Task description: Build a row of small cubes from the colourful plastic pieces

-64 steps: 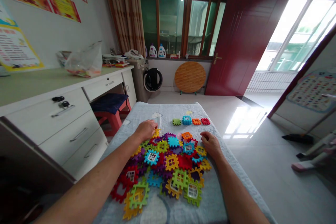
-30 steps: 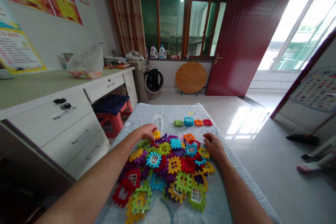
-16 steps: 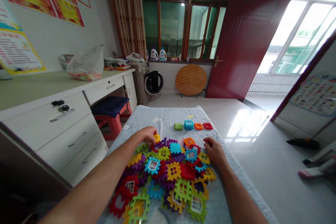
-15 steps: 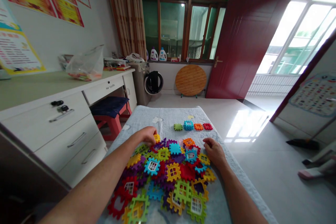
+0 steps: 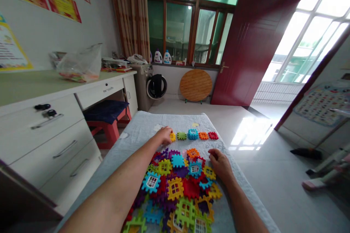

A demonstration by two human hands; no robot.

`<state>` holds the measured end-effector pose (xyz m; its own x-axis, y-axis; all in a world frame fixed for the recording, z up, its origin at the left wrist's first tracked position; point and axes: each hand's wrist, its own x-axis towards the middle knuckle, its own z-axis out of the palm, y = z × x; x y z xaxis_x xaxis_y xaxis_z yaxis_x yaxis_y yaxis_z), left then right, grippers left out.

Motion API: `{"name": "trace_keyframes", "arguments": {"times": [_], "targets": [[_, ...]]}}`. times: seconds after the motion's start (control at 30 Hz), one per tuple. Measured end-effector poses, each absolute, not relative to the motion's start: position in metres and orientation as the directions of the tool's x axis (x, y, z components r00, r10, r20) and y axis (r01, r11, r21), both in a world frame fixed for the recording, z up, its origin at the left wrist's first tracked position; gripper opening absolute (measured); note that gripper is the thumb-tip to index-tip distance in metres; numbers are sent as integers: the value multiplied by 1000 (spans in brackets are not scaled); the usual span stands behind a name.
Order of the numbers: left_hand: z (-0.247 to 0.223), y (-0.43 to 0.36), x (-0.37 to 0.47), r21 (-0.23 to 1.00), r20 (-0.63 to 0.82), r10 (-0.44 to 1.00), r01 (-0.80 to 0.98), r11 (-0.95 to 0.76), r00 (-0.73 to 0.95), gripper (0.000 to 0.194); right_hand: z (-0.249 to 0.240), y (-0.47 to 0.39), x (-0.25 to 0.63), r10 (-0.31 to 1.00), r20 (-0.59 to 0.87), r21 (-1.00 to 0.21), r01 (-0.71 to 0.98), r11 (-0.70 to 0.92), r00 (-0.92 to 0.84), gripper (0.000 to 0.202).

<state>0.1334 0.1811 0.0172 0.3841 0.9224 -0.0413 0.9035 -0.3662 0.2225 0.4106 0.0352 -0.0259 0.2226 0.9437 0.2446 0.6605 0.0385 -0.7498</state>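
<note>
My left hand (image 5: pixel 164 135) pinches a yellow interlocking building piece (image 5: pixel 172 137) at the left end of a short row on the cloth. Its fingers partly cover that piece. To the right in the row lie a green piece (image 5: pixel 181 136), a thicker blue block (image 5: pixel 193 134), an orange piece (image 5: pixel 203 136) and a red piece (image 5: pixel 213 135). Nearer to me spreads a pile of mixed notched square pieces (image 5: pixel 175 188), some with white window grilles. Beside the pile's right edge rests my right hand (image 5: pixel 221 163), loosely curled, fingers apart, holding nothing.
A pale blue cloth (image 5: pixel 139 125) covers the table. On the left are a white desk with drawers (image 5: pixel 64 127) and a red stool (image 5: pixel 108 116) with a dark cushion. A washing machine (image 5: pixel 142 83), a round wooden tabletop (image 5: pixel 195 85) and a dark red door (image 5: pixel 246 51) stand beyond.
My left hand has moved from the pile's far left edge, forward and right, carrying the yellow piece to the row beside the green one. My right hand stays about where it was.
</note>
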Motion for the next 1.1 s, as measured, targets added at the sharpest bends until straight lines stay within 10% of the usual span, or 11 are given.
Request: {"name": "trace_keyframes", "arguments": {"times": [1.1], "targets": [[21, 206, 127, 300, -233, 880, 892, -339, 413, 40, -23, 34, 409, 939, 268, -718, 695, 44, 217, 27]]}}
